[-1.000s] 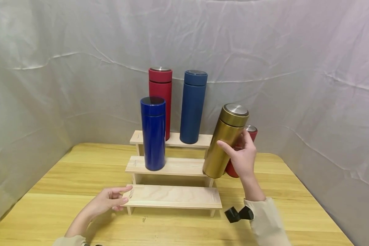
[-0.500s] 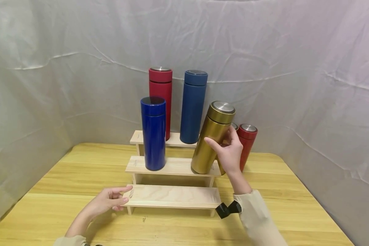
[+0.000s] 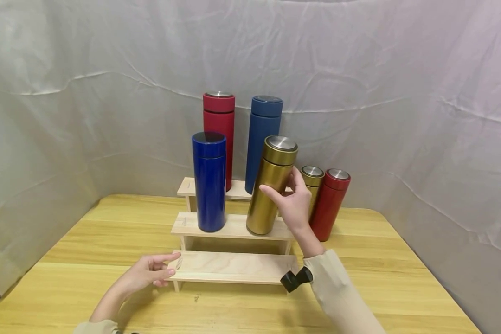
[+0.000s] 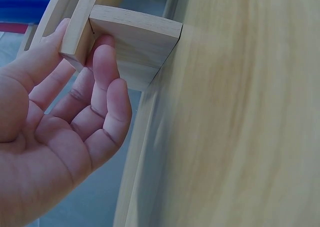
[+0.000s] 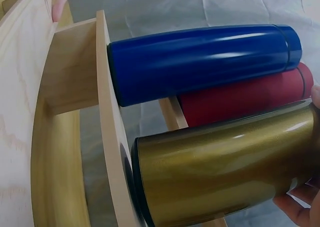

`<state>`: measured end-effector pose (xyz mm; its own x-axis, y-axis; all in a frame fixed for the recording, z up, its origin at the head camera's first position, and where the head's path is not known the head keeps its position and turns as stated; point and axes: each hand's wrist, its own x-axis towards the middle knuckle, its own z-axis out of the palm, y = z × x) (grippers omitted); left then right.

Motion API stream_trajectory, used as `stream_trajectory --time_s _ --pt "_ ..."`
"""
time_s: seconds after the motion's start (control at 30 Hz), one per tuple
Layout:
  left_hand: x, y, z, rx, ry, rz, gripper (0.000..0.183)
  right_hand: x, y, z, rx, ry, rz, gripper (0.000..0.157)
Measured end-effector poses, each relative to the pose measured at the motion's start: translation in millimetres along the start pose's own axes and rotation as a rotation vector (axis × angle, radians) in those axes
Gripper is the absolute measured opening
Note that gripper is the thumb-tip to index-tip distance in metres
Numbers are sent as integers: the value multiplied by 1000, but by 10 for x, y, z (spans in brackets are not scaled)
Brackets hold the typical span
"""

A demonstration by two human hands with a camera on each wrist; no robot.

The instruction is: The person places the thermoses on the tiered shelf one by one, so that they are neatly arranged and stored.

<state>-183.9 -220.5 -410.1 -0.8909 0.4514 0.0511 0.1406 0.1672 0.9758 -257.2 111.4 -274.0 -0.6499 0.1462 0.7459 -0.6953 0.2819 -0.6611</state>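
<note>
My right hand (image 3: 291,199) grips a gold thermos (image 3: 271,185) with a steel lid, thumb on the near side. The thermos leans slightly to the right, its base close over the right half of the middle shelf of a three-step wooden stand (image 3: 234,267). In the right wrist view, the gold thermos (image 5: 225,167) has its base right at the shelf's surface. At the left end of the lowest step, my left hand (image 3: 144,273) pinches the board edge between thumb and fingers. The left wrist view shows that hand (image 4: 70,122) with its fingertips under the board (image 4: 80,37).
A glossy blue thermos (image 3: 209,185) stands on the middle shelf's left. On the top shelf are a red thermos (image 3: 218,104) and a matte blue thermos (image 3: 265,130). Right of the stand, another gold thermos (image 3: 313,181) and a red thermos (image 3: 330,204) stand on the wooden table (image 3: 384,269).
My right hand has carried the gold thermos leftward over the middle shelf, uncovering the other gold thermos and the red one behind it. The left hand has stayed at the lowest step.
</note>
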Motion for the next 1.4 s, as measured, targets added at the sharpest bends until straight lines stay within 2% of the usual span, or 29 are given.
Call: stream_trajectory --time_s 0.3,0.53,0.67,0.77,1.0,1.27,1.4 --pt "1 6 4 -2 -10 22 53 -6 -32 101 -8 -17 -32 61" --pt "1 -6 -1 -2 -4 23 53 -37 -379 117 -75 -37 -25 61" --pt "-3 -8 -1 1 3 23 53 -29 -426 130 -74 -64 5 63" --pt "-5 -3 4 1 5 17 53 -24 -408 135 -68 -76 14 65" --pt "3 9 16 -16 0 7 54 27 -43 138 -44 -116 24 70" --pt "2 4 12 -13 -2 9 53 32 9 88 -88 -197 32 75" --pt "-1 6 12 -13 -1 4 53 17 15 46 -74 -235 59 76"
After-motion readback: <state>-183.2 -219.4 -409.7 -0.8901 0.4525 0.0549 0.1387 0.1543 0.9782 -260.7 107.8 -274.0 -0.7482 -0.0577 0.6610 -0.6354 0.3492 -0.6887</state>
